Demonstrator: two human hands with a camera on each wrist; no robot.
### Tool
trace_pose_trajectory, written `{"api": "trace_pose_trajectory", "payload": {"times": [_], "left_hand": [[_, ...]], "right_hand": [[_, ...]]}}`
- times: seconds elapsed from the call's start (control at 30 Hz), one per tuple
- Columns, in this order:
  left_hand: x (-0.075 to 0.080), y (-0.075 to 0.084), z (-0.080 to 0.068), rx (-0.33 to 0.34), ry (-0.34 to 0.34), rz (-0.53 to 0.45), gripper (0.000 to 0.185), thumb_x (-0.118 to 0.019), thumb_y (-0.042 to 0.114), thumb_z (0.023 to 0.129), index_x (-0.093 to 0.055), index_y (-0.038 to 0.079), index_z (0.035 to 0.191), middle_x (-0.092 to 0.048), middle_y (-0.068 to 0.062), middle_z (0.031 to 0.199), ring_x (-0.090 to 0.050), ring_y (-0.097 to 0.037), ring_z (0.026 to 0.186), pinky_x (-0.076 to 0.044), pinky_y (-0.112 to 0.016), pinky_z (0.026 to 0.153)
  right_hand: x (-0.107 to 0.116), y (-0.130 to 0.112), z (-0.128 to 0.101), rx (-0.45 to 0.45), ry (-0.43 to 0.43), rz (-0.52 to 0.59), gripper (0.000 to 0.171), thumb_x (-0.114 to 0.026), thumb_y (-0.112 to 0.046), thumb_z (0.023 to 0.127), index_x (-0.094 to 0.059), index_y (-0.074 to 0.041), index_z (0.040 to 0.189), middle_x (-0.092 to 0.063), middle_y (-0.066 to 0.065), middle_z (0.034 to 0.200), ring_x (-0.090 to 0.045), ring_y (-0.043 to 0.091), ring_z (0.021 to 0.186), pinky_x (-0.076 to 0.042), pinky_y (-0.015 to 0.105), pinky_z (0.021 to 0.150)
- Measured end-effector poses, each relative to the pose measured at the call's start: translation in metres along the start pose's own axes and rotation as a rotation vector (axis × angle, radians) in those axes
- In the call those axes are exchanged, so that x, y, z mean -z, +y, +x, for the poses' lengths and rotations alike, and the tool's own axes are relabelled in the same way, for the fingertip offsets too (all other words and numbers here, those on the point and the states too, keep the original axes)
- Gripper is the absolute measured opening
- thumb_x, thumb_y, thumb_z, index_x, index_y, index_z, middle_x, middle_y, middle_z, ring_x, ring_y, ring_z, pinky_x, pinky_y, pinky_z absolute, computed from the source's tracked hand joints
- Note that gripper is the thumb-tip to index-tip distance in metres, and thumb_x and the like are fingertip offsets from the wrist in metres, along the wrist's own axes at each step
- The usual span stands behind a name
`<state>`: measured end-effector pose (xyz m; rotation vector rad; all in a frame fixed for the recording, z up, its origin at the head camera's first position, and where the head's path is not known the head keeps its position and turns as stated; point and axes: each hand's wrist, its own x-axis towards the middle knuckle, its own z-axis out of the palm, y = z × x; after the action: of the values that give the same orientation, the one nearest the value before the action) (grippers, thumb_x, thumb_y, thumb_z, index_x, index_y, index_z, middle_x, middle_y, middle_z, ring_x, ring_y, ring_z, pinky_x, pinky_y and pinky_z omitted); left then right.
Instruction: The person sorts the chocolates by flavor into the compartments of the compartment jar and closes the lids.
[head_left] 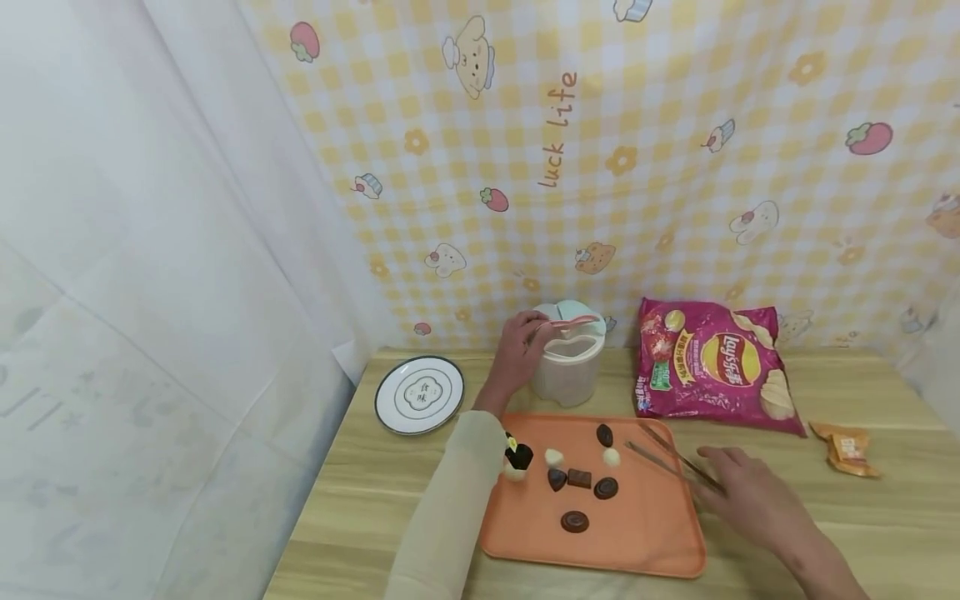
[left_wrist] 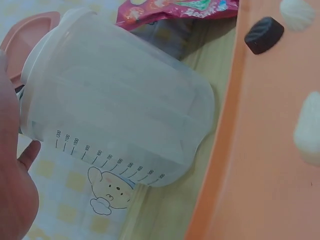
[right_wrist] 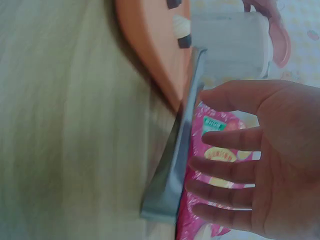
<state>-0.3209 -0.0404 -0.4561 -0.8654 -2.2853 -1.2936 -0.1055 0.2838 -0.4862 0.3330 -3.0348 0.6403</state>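
Observation:
My left hand is at the top of a clear plastic canister, its fingers gripping the raised pink lid flap. Measuring marks run down the canister's side, and its opening faces up under the flap. My right hand has its fingers straight and spread beside metal tongs, with the thumb tip right at them. The tongs' tips reach over the right edge of an orange tray. Several chocolates lie on the tray, among them a dark oval one and a brown rectangular one.
A purple bag of chips lies behind the tray on the right. Farther right is a small orange packet. To the left stands a white plate with a dark rim. A checked cloth hangs behind the wooden table.

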Motion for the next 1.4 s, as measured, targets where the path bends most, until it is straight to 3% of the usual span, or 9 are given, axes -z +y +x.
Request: {"api": "trace_pose_trajectory", "payload": {"times": [0.23, 0.67, 0.87, 1.1, 1.4], "left_hand": [[-0.003, 0.0, 0.001, 0.068, 0.036, -0.07, 0.033, -0.055, 0.023, 0.109, -0.078, -0.001, 0.103, -0.062, -0.009, 0.12, -0.053, -0.026, 0.113, -0.042, -0.042, 0.097], [-0.01, 0.004, 0.006, 0.153, 0.071, -0.096, 0.034, -0.058, 0.028, 0.108, -0.079, 0.001, 0.104, -0.063, -0.004, 0.123, -0.054, -0.022, 0.115, -0.043, -0.039, 0.098], [-0.008, 0.009, 0.005, 0.161, 0.087, -0.077, 0.036, -0.058, 0.029, 0.107, -0.08, 0.001, 0.101, -0.065, -0.005, 0.122, -0.056, -0.025, 0.117, -0.043, -0.042, 0.101], [-0.008, 0.007, 0.0, 0.149, 0.131, -0.103, 0.034, -0.061, 0.026, 0.106, -0.08, -0.001, 0.1, -0.066, -0.007, 0.118, -0.057, -0.027, 0.115, -0.044, -0.042, 0.1], [-0.006, 0.009, -0.001, 0.186, 0.121, -0.091, 0.034, -0.062, 0.028, 0.106, -0.08, -0.001, 0.101, -0.066, -0.005, 0.121, -0.057, -0.025, 0.115, -0.042, -0.041, 0.101]], "right_hand": [[-0.004, 0.009, -0.006, -0.005, -0.033, 0.032, 0.051, -0.079, -0.028, 0.092, -0.065, 0.004, 0.128, -0.067, 0.019, 0.115, -0.066, 0.043, 0.101, -0.054, 0.058, 0.078], [-0.006, 0.011, -0.003, -0.058, -0.087, 0.08, 0.051, -0.075, -0.029, 0.095, -0.064, 0.006, 0.13, -0.067, 0.021, 0.117, -0.064, 0.045, 0.109, -0.051, 0.061, 0.085], [-0.01, 0.013, -0.002, -0.026, -0.054, 0.104, 0.038, -0.077, -0.014, 0.092, -0.067, 0.006, 0.124, -0.07, 0.01, 0.104, -0.068, 0.034, 0.096, -0.055, 0.054, 0.08], [-0.012, 0.014, -0.001, -0.004, -0.049, 0.099, 0.03, -0.075, -0.008, 0.093, -0.068, 0.005, 0.119, -0.067, 0.003, 0.097, -0.066, 0.022, 0.088, -0.056, 0.044, 0.074], [-0.014, 0.012, -0.004, 0.04, 0.056, 0.079, 0.029, -0.076, -0.003, 0.092, -0.067, 0.0, 0.119, -0.064, 0.004, 0.102, -0.066, 0.022, 0.091, -0.057, 0.04, 0.074]]}}
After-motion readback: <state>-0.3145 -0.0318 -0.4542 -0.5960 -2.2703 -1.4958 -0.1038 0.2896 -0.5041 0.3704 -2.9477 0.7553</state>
